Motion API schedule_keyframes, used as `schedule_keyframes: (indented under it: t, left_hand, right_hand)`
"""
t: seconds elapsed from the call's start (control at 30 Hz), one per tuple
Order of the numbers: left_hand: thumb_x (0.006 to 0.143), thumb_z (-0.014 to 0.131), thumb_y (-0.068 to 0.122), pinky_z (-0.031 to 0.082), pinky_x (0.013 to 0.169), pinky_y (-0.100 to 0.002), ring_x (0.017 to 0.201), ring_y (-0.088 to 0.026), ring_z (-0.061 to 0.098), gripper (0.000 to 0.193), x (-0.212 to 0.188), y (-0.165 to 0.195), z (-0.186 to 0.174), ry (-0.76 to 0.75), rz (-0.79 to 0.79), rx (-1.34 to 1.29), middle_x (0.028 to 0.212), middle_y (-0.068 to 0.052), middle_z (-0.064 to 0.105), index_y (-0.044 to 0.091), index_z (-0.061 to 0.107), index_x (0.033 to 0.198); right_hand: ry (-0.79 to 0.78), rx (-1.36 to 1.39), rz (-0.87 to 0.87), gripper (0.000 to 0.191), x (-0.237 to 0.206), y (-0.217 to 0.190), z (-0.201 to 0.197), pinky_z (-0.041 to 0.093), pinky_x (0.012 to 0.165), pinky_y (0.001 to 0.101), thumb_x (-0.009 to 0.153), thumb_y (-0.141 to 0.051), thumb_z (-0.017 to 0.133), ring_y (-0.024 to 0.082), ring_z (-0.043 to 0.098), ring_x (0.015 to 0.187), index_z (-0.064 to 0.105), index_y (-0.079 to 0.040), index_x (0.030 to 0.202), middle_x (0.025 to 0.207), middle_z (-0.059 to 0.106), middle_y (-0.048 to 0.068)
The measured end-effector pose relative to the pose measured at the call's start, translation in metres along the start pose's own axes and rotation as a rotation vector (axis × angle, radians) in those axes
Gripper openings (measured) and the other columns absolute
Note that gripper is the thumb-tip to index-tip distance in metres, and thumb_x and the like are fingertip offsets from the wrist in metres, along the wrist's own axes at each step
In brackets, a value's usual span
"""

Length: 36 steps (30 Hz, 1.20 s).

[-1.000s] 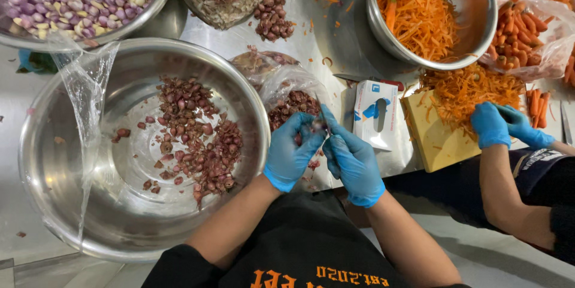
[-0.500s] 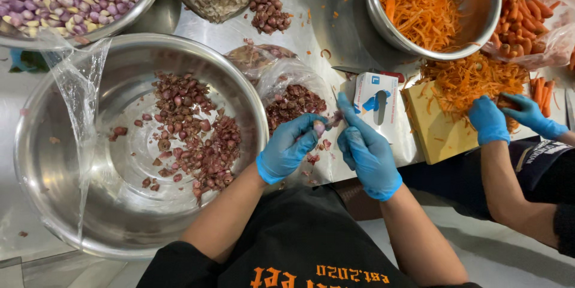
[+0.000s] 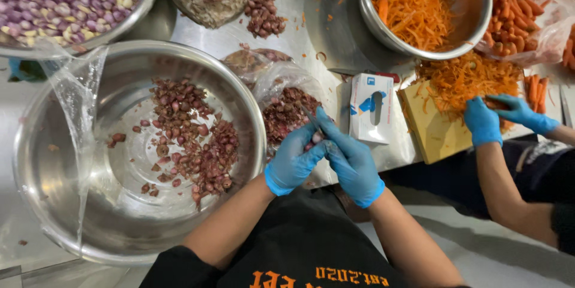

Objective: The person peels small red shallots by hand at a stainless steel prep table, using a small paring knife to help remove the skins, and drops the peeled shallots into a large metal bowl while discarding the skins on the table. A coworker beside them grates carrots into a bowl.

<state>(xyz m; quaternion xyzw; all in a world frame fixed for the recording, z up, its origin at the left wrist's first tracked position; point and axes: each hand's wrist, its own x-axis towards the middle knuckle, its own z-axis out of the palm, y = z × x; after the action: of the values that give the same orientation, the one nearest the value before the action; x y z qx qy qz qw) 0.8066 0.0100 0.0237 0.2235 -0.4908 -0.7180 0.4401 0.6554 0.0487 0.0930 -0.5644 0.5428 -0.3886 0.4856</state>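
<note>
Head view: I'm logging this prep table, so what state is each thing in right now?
Left hand: gloved, holding a small shallot.
Right hand: gloved, holding a small knife to it.
Big steel bowl: holds a scatter of peels.
Clear bag: open, part full of shallots.
Glove box: opened on top.
Carrot bowl: part full of shreds.
Co-worker's hands: gloved, on carrots.

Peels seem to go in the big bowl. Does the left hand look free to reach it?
Probably yes: the left hand sits just beside the big steel bowl rim, nothing between, though it holds a shallot.
</note>
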Motion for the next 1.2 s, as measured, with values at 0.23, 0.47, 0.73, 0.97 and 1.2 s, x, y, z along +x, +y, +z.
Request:
schedule_keyframes:
  t: [0.23, 0.47, 0.73, 0.97, 1.2]
  left_hand:
    - [0.099, 0.06, 0.022, 0.042, 0.064, -0.02, 0.071, -0.006, 0.043, 0.036, -0.006, 0.016, -0.002, 0.003, -0.148, -0.127, 0.088, 0.003, 0.053, 0.008, 0.049, 0.131]
    - [0.103, 0.065, 0.024, 0.049, 0.063, -0.029, 0.067, -0.011, 0.05, 0.019, 0.0, 0.014, -0.005, 0.032, 0.042, 0.446, 0.075, -0.003, 0.057, 0.007, 0.057, 0.099]
    - [0.09, 0.068, 0.03, 0.055, 0.064, -0.037, 0.072, -0.025, 0.073, 0.014, 0.014, 0.025, 0.018, -0.08, 0.04, 0.863, 0.08, -0.005, 0.075, 0.018, 0.075, 0.093]
    - [0.09, 0.069, 0.034, 0.056, 0.07, -0.039, 0.076, -0.029, 0.072, 0.022, 0.019, 0.023, 0.034, -0.149, -0.157, 0.801, 0.086, -0.008, 0.074, 0.015, 0.073, 0.102]
    - [0.091, 0.07, 0.034, 0.057, 0.076, -0.039, 0.087, -0.031, 0.072, 0.021, 0.014, 0.011, 0.032, -0.186, -0.212, 0.784, 0.092, -0.009, 0.075, 0.015, 0.074, 0.099]
  right_hand:
    - [0.097, -0.256, -0.055, 0.054, -0.005, -0.006, -0.015, 0.05, 0.08, 0.024, 0.103, 0.0, 0.053, 0.009, 0.055, 0.081, 0.046, -0.006, 0.155, 0.109, 0.066, 0.004]
    - [-0.003, -0.212, 0.005, 0.081, -0.005, -0.018, -0.032, 0.048, 0.074, 0.0228, 0.093, 0.003, 0.046, 0.01, 0.054, 0.073, 0.012, -0.01, 0.166, 0.079, 0.059, 0.003]
    - [-0.292, -0.478, -0.02, 0.076, -0.016, -0.023, -0.067, 0.053, 0.077, 0.0324, 0.09, -0.001, 0.058, 0.023, 0.06, 0.072, 0.034, -0.016, 0.161, 0.083, 0.062, 0.011]
    - [-0.318, -0.603, -0.084, 0.072, -0.02, -0.014, -0.083, 0.055, 0.078, 0.0381, 0.091, -0.005, 0.064, 0.029, 0.069, 0.082, 0.039, -0.017, 0.158, 0.094, 0.07, 0.013]
    - [-0.389, -0.382, -0.201, 0.07, -0.026, -0.011, -0.086, 0.055, 0.097, 0.0379, 0.095, 0.002, 0.056, 0.03, 0.072, 0.114, 0.034, -0.012, 0.16, 0.13, 0.068, 0.016]
